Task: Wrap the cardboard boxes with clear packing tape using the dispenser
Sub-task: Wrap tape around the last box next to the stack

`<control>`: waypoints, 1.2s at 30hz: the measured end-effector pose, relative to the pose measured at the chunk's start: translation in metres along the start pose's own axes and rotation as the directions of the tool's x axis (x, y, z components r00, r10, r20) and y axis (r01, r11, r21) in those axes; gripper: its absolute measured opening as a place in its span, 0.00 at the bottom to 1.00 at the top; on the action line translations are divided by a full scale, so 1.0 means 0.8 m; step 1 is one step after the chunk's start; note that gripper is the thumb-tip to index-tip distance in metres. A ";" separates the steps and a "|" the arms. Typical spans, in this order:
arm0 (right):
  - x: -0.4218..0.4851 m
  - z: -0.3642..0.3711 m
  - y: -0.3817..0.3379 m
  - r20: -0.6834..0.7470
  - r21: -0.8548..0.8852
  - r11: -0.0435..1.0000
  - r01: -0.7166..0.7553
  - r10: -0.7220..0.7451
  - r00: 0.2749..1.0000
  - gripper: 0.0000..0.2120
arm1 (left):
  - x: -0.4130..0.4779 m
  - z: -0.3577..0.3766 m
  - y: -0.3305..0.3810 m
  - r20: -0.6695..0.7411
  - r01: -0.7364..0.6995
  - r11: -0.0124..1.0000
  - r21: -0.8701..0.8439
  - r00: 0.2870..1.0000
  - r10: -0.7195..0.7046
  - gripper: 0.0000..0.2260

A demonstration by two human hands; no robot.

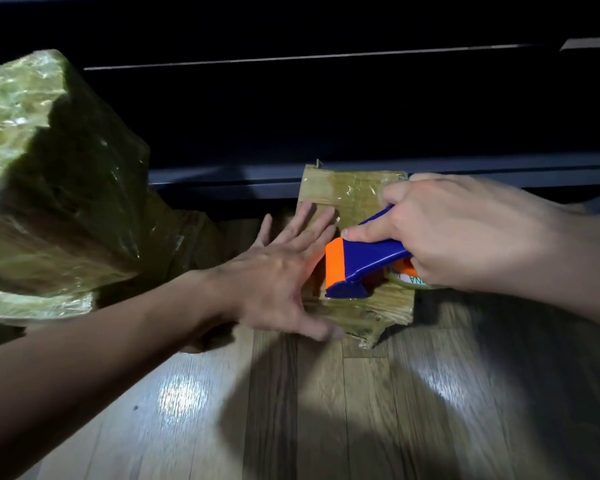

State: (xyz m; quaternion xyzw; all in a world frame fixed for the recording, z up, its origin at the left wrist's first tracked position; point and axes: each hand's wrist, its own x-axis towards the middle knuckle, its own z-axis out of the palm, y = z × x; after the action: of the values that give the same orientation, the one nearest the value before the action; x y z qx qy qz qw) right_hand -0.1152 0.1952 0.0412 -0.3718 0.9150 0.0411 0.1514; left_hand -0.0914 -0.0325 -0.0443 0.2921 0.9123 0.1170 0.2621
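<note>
A small flat cardboard box (350,192), glossy with clear tape, lies on the wooden floor (326,393) in the middle of the view. My left hand (278,278) presses flat on its left side with the fingers spread. My right hand (465,233) grips a blue and orange tape dispenser (357,261), whose front end sits on the box's near part. The tape roll (409,277) shows only partly under my right hand.
A big tape-wrapped box (49,174) stands at the left, close to my left forearm. More brown cardboard (187,230) lies behind it in shadow. A dark furniture front (326,116) runs across the back, right behind the small box.
</note>
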 end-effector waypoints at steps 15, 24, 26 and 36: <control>-0.114 0.041 0.085 -0.032 0.259 0.938 -0.230 0.246 0.969 0.42 | -0.010 0.013 -0.019 -0.138 0.227 0.920 0.320 0.972 -0.192 0.58; -0.053 0.091 0.024 -0.198 0.415 0.909 -0.043 0.136 0.971 0.47 | -0.046 0.004 -0.036 -0.091 0.251 0.712 -0.656 0.910 -0.404 0.63; -0.035 0.087 0.006 -0.196 0.392 0.919 -0.031 0.116 0.974 0.48 | -0.042 0.009 -0.031 -0.083 0.244 0.573 -0.782 0.871 -0.484 0.65; 0.007 0.053 -0.061 -0.169 0.234 0.971 0.041 -0.001 0.986 0.39 | -0.054 0.099 -0.056 0.130 0.117 -0.059 -0.991 0.876 -0.465 0.40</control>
State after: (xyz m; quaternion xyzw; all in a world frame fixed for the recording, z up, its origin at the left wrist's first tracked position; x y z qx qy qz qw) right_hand -0.0752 0.1644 0.0010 -0.3628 0.9189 -0.1014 0.1174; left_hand -0.0394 -0.0893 -0.1090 -0.1963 0.6298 0.6930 0.2907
